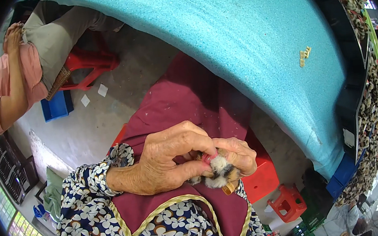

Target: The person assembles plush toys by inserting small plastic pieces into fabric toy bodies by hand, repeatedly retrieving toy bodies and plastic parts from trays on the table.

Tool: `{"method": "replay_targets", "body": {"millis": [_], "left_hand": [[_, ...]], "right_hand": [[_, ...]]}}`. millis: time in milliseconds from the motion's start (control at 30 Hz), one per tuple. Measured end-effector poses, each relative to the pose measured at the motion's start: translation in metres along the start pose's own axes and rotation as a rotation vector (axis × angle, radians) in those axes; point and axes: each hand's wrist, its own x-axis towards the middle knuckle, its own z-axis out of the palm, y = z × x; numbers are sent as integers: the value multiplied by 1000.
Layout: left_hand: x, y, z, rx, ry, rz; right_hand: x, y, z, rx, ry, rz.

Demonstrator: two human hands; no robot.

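Both hands meet over the lap, above a maroon apron, and together they pinch a small furry toy. The left hand comes in from the left of the toy, thumb and forefinger closed on a pink bit at its top end. The right hand curls round the toy from the right, fingers clamped on its upper side. The toy is white, black and tan; its long axis seems to run from upper left to lower right, with a small yellow ring at the lower right end, though the hands hide much of it.

Beyond the toy, away from the person, a desk covered in teal foam curves across the view. A few small yellow pieces lie on it, well up and right of the toy. Along the desk's far right edge stand bins heaped with more spotted furry pieces. Right of the toy sits a red stool. Far up and left of the toy another person sits beside a blue tray.
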Motion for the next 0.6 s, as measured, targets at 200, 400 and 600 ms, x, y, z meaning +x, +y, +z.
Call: {"method": "replay_targets", "body": {"millis": [200,400,600], "left_hand": [[0,0,0,93,21,98],[0,-4,-4,92,-18,105],[-3,5,3,7,130,26]], "right_hand": [[-1,0,-2,55,15,-10],[4,-1,-6,-12,-70,-44],[0,-8,3,135,57,72]]}}
